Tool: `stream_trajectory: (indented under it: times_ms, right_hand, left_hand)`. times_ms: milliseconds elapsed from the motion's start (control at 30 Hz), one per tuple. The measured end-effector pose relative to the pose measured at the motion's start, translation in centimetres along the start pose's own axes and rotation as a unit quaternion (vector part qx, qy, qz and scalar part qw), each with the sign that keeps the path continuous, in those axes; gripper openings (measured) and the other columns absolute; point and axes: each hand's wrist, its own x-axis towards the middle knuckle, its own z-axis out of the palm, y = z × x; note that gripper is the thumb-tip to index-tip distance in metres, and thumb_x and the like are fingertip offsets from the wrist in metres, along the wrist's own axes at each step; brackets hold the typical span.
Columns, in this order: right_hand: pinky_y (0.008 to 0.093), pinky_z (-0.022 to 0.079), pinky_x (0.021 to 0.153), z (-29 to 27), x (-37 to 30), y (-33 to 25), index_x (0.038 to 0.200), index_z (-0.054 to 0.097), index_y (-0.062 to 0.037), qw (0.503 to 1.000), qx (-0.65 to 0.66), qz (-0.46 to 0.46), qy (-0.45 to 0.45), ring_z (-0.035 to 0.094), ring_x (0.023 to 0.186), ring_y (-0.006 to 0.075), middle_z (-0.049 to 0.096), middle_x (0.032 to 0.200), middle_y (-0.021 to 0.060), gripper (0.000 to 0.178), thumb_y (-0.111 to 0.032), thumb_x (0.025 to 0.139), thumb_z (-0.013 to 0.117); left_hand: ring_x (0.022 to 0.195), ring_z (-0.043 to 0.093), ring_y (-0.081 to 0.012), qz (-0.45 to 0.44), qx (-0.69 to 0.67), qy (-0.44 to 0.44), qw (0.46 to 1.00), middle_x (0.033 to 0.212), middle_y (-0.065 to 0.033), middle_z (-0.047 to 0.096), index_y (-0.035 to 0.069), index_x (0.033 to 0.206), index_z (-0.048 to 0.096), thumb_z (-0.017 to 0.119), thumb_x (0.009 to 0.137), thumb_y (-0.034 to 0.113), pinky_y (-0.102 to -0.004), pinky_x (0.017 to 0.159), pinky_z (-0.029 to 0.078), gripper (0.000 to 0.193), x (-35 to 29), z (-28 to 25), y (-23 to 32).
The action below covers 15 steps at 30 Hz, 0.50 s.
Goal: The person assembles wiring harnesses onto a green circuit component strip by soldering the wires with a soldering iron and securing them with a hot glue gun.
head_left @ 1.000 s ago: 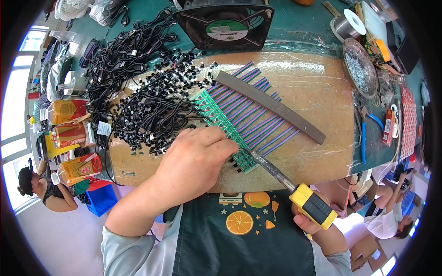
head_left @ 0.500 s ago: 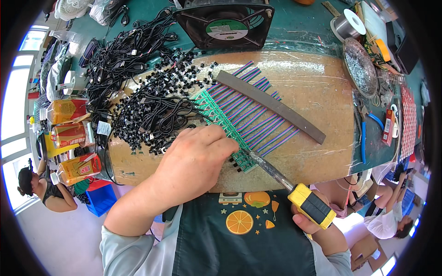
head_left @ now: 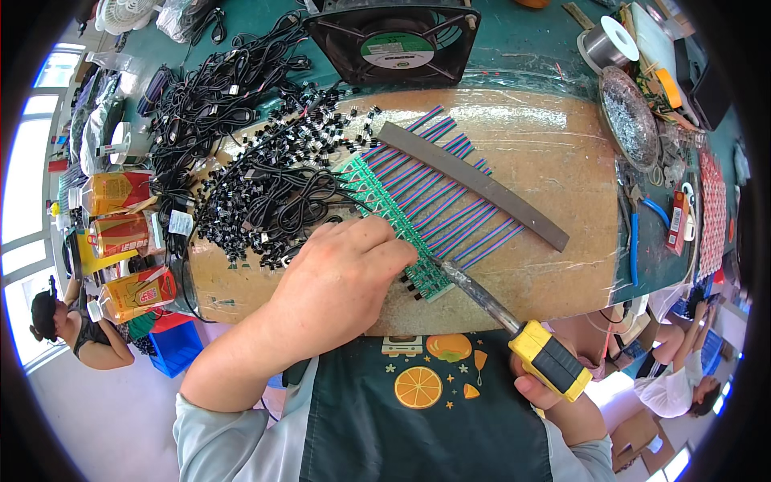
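My right hand (head_left: pixel 540 391) is wrapped round the yellow and black handle of a soldering iron (head_left: pixel 482 299). The iron's tip lies at the lower part of a long strip of green circuit boards (head_left: pixel 399 225). Close to that tip, my left hand (head_left: pixel 345 277) is pinched over the strip's left side; the fingers hide what is between them. Striped multicolour ribbon wires (head_left: pixel 450 201) fan out rightward from the boards. A dark flat bar (head_left: pixel 474 186) lies across these wires. Black cables (head_left: pixel 297 201) reach the boards' left edge.
A square black fan (head_left: pixel 393 48) stands at the back. Tangled black cables with connectors (head_left: pixel 241 88) cover the left. Further right are a solder spool (head_left: pixel 608 44), a round dish of silvery bits (head_left: pixel 628 116) and blue-handled pliers (head_left: pixel 634 241). Orange-labelled bottles (head_left: pixel 136 293) lie left. Other people sit beyond both sides.
The soldering iron has shifted slightly right and down, its tip drawing back a little from my left fingers. My left hand stays almost still at the boards.
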Motion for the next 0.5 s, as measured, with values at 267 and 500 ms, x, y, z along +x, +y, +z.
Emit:
stream_trajectory:
  times_ms: [267,500]
  right_hand:
    - [0.0354,0.056,0.063,0.18,0.06,-0.1,0.104,0.071,-0.0007,1.0,-0.015,-0.007,0.0,0.071,0.072,0.0314,0.072,0.093,0.0142,0.039,-0.032,0.082,0.075]
    - [0.0357,0.056,0.062,0.2,0.21,-0.07,0.105,0.07,-0.0016,1.0,-0.009,0.0,-0.012,0.07,0.071,0.031,0.072,0.09,0.0131,0.038,-0.031,0.082,0.076]
  left_hand:
    - [0.083,0.064,-0.0317,0.012,0.008,-0.012,1.0,0.089,-0.009,0.062,0.006,0.097,0.067,0.067,0.079,-0.003,-0.0412,0.071,0.051,0.02,0.55,-0.2,-0.12]
    - [0.082,0.063,-0.0322,0.014,0.002,-0.026,1.0,0.089,-0.0097,0.062,0.005,0.097,0.067,0.066,0.079,-0.003,-0.0417,0.07,0.052,0.02,0.84,-0.4,-0.15]
